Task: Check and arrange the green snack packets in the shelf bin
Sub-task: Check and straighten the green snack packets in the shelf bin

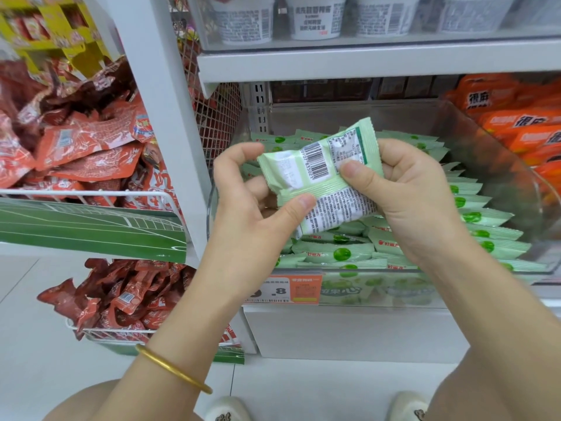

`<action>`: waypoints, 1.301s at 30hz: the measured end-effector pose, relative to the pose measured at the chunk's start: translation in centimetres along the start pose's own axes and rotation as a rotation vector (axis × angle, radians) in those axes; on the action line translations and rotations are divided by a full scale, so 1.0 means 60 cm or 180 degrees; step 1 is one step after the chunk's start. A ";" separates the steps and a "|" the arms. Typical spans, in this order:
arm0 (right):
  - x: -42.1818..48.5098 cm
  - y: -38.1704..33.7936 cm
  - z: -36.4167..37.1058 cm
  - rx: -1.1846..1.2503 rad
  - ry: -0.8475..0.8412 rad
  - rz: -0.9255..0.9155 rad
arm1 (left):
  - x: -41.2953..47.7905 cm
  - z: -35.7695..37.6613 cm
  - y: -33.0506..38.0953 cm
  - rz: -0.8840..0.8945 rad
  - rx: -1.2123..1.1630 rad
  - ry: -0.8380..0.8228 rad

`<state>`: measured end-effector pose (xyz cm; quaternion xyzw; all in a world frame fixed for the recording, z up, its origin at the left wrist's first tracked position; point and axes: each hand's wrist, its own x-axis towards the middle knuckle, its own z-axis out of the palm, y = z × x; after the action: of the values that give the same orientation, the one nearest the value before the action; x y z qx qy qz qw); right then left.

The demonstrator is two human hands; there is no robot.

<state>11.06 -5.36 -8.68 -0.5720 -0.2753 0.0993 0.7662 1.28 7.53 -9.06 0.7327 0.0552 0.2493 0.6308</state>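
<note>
One wide-angle view came from a camera worn on the person's head, facing forward and steeply down. It sat close to the work. The left hand (252, 205) and right hand (406, 189), together holding a green snack packet (321, 177), filled the centre of the frame, just in front of the clear shelf bin (334, 117). The upper shelf (364, 65) ran along the top edge, and the person's shoes (227, 408) showed at the bottom. The wide lens made the white shelf post (164, 117) lean.
</note>
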 end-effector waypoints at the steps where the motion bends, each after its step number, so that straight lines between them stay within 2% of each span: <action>1: 0.000 0.002 -0.001 -0.0053 0.0010 0.0011 | 0.000 0.001 0.001 -0.0042 -0.0063 0.0099; 4: 0.000 0.005 -0.007 -0.0214 0.0079 0.0008 | 0.004 -0.008 0.009 -0.0254 -0.0075 0.0337; 7: -0.002 -0.001 -0.013 -0.0375 -0.0182 -0.0375 | 0.009 -0.026 0.011 -0.0532 -0.0049 0.0492; 10: -0.006 0.000 -0.014 -0.1449 -0.0656 -0.0988 | 0.008 -0.037 0.009 -0.0746 -0.0128 0.0568; 12: -0.008 0.005 -0.010 -0.2062 -0.0651 -0.1306 | 0.006 -0.040 0.011 -0.0738 -0.0068 0.0526; 14: -0.009 0.009 -0.001 -0.2178 -0.0493 -0.1443 | 0.000 -0.042 0.016 -0.0472 0.0123 0.0589; 18: -0.011 0.014 0.013 -0.1945 0.0049 -0.1317 | -0.009 -0.062 0.006 0.0783 0.1889 0.0978; 22: -0.010 0.021 0.029 -0.1798 0.0066 -0.1096 | -0.006 -0.088 -0.019 0.1274 0.3158 0.0984; 26: -0.009 0.028 0.044 -0.2252 -0.0145 -0.0968 | -0.012 -0.087 -0.032 0.1257 0.3053 0.0941; 35: 0.027 0.027 0.071 -0.4191 -0.1211 -0.1137 | -0.010 -0.092 -0.030 0.1251 0.2693 0.0902; 39: 0.028 0.045 0.086 -0.4451 -0.1313 -0.0959 | -0.010 -0.095 -0.030 0.1264 0.2724 0.0847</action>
<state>10.13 0.55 -9.71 -0.8520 -0.4880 -0.0999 0.1615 -1.29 12.76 -10.50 0.8844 0.0921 0.4112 0.2008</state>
